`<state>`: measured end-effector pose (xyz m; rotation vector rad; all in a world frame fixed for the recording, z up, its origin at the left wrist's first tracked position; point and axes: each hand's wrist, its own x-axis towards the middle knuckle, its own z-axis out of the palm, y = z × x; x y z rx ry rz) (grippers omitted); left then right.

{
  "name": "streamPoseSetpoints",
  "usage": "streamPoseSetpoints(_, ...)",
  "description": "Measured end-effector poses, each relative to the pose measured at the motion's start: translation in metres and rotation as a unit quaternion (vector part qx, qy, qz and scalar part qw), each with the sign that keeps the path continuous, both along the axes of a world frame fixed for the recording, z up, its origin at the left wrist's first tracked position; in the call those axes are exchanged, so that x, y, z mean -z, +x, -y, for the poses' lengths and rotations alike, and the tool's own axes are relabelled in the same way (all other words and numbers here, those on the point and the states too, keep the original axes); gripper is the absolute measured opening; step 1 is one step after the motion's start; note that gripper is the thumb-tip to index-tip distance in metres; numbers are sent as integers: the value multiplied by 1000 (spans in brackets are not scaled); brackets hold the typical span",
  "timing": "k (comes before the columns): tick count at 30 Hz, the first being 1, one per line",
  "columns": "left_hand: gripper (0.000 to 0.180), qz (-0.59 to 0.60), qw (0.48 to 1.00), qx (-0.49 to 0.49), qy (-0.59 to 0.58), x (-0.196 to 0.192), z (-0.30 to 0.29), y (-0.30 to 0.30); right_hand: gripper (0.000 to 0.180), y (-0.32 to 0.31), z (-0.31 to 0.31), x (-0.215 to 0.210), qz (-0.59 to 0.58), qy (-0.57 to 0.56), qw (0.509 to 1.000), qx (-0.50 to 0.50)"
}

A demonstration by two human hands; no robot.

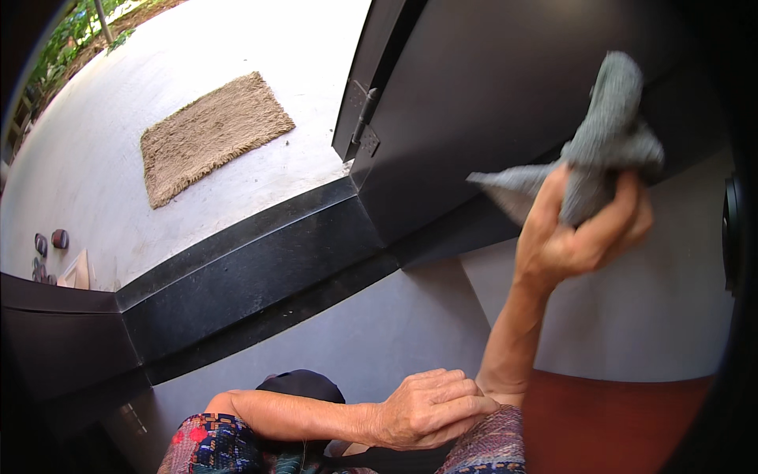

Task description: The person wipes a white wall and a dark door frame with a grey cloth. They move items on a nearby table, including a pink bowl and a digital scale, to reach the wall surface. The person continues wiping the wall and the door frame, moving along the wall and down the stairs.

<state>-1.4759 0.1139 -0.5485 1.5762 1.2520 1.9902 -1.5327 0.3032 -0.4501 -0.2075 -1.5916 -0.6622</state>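
Grey cloth (606, 138) in right hand (572, 241)

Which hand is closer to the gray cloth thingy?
Right. The right hand grips the gray cloth; the left hand is apart from it, lower in the picture, by the right sleeve.

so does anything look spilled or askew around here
Nothing stands out: the grey cloth is simply bunched in the right hand, and the mat lies roughly in line with the doorsill. Just small specks dot the ground.
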Motion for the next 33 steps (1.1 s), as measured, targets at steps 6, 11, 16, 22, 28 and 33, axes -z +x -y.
streamPoseSetpoints(6, 29, 32, 999, -28, 14, 1, 5, -14, 24, -90, -27, 24, 131, 36, 977, 166)
streamPoseSetpoints(11, 30, 47, 999, -27, -2, 0, 13, -28, 38, -120, -30, 139, 355, 54, 908, 217)
streamPoseSetpoints(16, 31, 54, 996, -66, -19, 4, 16, -44, 42, -113, -27, 279, 494, 29, 845, 204)
streamPoseSetpoints(22, 31, 27, 994, -81, -68, 2, 19, -55, 45, -39, -41, 390, 623, 59, 772, 113)
streamPoseSetpoints(28, 24, 11, 994, -66, -88, 8, 13, -48, 34, 29, -50, 381, 612, 74, 785, 60)
streamPoseSetpoints(33, 19, -24, 992, -23, -119, 13, 6, -37, 36, 45, -34, 318, 551, 17, 826, 122)
